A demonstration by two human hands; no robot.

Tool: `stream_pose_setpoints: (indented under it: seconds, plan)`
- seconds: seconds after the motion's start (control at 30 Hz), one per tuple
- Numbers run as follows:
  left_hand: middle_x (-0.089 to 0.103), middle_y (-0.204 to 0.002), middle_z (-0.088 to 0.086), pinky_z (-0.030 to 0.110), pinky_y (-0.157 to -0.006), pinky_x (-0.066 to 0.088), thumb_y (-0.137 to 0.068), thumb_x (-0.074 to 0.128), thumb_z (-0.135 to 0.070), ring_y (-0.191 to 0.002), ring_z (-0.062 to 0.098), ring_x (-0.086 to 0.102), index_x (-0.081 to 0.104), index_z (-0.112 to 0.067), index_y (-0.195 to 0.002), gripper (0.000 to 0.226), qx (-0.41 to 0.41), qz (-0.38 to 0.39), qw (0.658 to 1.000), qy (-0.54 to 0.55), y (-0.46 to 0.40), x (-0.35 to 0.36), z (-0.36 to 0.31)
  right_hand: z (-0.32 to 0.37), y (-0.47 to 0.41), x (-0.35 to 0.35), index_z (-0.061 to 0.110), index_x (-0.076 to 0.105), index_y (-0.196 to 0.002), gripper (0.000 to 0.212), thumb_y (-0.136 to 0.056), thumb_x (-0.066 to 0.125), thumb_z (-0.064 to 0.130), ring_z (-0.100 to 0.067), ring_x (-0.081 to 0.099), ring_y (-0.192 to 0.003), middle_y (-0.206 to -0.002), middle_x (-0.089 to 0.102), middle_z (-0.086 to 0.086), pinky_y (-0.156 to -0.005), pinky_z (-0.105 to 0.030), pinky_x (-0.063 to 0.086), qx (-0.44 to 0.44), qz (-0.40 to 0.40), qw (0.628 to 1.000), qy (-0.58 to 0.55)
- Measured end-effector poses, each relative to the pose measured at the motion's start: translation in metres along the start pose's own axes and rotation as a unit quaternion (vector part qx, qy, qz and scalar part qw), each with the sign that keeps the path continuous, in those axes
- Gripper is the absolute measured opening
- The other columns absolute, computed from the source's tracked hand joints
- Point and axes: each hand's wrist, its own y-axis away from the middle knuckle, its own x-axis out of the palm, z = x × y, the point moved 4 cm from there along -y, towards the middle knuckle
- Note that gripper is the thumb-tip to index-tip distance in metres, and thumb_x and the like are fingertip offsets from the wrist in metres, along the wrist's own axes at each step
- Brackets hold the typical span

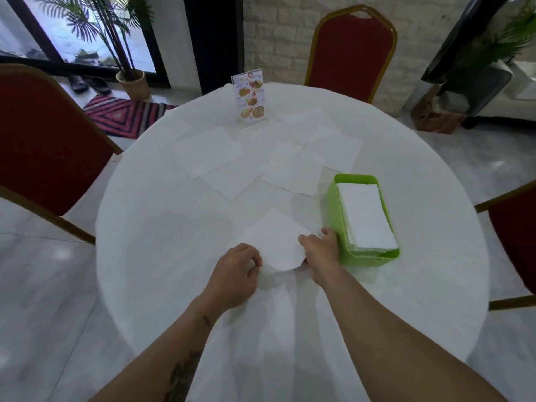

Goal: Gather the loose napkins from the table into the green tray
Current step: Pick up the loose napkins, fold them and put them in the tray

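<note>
Pinching a thin square napkin (275,242), both hands (280,264).

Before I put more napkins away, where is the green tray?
The green tray sits on the right of the table, beside the right hand, with a napkin stack inside.

The right hand (319,250) is covering the near right corner of the lifted napkin (275,242); its fingertips are hiding beneath the sheet. The green tray (333,204) walls are concealing the lower napkins of the stack (365,216). The menu stand (250,97) print is reading too small.
</note>
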Motion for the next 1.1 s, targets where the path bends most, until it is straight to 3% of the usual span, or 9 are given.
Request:
stream_pose_setpoints:
  seconds: [0.1, 0.2, 0.3, 0.43, 0.57, 0.63, 0.73, 0.87, 1.1]
  plan:
    - [0.055, -0.102, -0.019, 0.027, -0.087, 0.042, -0.080, 0.054, -0.013, -0.097, 0.006, 0.050, 0.055, -0.033, -0.081, 0.021, -0.010, 0.012, 1.000, -0.014, 0.011, -0.004, 0.008, 0.004, 0.010, 0.000, 0.014, 0.041, -0.141, 0.069, -0.078, 0.063, -0.001, -0.018, 0.061, -0.084, -0.109, 0.061, -0.004, -0.075, -0.032, 0.053, -0.037, -0.015, 0.998, 0.038]
    - [0.053, -0.106, -0.020, 0.024, -0.088, 0.039, -0.081, 0.053, -0.014, -0.100, 0.006, 0.048, 0.056, -0.035, -0.086, 0.022, -0.019, 0.006, 0.999, -0.029, 0.020, -0.010, 0.014, 0.010, 0.028, 0.006, 0.014, 0.064, -0.120, 0.049, -0.074, 0.058, -0.001, -0.018, 0.063, -0.088, -0.101, 0.066, -0.003, -0.075, -0.027, 0.050, -0.140, 0.033, 0.975, 0.170]
    - [0.054, -0.095, -0.019, 0.019, -0.076, 0.041, -0.077, 0.053, -0.009, -0.091, 0.006, 0.051, 0.052, -0.034, -0.077, 0.025, -0.040, -0.042, 0.998, -0.008, 0.027, -0.021, 0.019, 0.005, 0.056, 0.014, 0.022, 0.074, -0.096, 0.037, -0.070, 0.053, 0.007, -0.013, 0.063, -0.089, -0.093, 0.068, 0.008, -0.072, -0.026, 0.052, -0.220, 0.106, 0.918, 0.312]
    - [0.053, -0.088, -0.018, 0.009, -0.068, 0.035, -0.078, 0.055, -0.009, -0.083, 0.002, 0.051, 0.051, -0.035, -0.077, 0.026, -0.080, -0.091, 0.993, -0.004, 0.037, -0.029, 0.029, -0.026, 0.071, 0.019, 0.033, 0.071, -0.103, 0.035, -0.070, 0.062, 0.025, -0.019, 0.039, -0.117, -0.121, 0.047, 0.002, -0.103, -0.035, 0.039, -0.197, 0.202, 0.827, 0.486]
    - [0.050, -0.095, -0.021, 0.012, -0.071, 0.037, -0.079, 0.052, -0.013, -0.088, 0.003, 0.052, 0.052, -0.039, -0.088, 0.028, -0.077, -0.071, 0.994, -0.007, 0.044, -0.026, 0.031, -0.033, 0.075, 0.013, 0.032, 0.065, -0.112, 0.040, -0.072, 0.063, 0.038, -0.022, 0.036, -0.123, -0.124, 0.041, 0.003, -0.099, -0.033, 0.035, -0.177, 0.171, 0.861, 0.445]
    - [0.051, -0.114, -0.018, 0.018, -0.086, 0.040, -0.079, 0.051, -0.014, -0.107, 0.009, 0.050, 0.057, -0.037, -0.102, 0.033, -0.062, -0.048, 0.996, -0.041, 0.046, -0.020, 0.031, -0.031, 0.073, 0.011, 0.028, 0.056, -0.124, 0.044, -0.081, 0.059, 0.036, -0.024, 0.042, -0.122, -0.128, 0.046, -0.003, -0.098, -0.035, 0.039, -0.171, 0.134, 0.878, 0.425]
    - [0.039, -0.146, -0.009, 0.032, -0.112, 0.022, -0.080, 0.049, -0.020, -0.137, 0.015, 0.028, 0.054, -0.035, -0.125, 0.047, -0.062, 0.014, 0.990, -0.125, 0.051, -0.007, 0.030, -0.027, 0.069, 0.013, 0.019, 0.045, -0.138, 0.050, -0.089, 0.053, 0.029, -0.027, 0.052, -0.118, -0.131, 0.053, -0.010, -0.102, -0.041, 0.044, -0.139, 0.112, 0.904, 0.388]
    - [0.033, -0.152, -0.011, 0.033, -0.116, 0.011, -0.083, 0.046, -0.018, -0.143, 0.015, 0.018, 0.052, -0.037, -0.128, 0.049, -0.048, 0.045, 0.988, -0.139, 0.053, -0.007, 0.026, -0.023, 0.068, 0.021, 0.014, 0.043, -0.142, 0.054, -0.092, 0.053, 0.030, -0.027, 0.050, -0.127, -0.143, 0.049, -0.009, -0.103, -0.036, 0.042, -0.080, 0.130, 0.919, 0.364]
    - [0.041, -0.148, -0.013, 0.035, -0.117, 0.018, -0.085, 0.046, -0.014, -0.141, 0.013, 0.024, 0.054, -0.037, -0.128, 0.049, -0.023, 0.059, 0.991, -0.119, 0.056, -0.013, 0.023, -0.026, 0.071, 0.031, 0.013, 0.065, -0.083, 0.008, -0.085, 0.060, 0.018, -0.018, 0.060, -0.083, -0.085, 0.063, 0.001, -0.072, -0.028, 0.048, -0.086, 0.134, 0.923, 0.349]
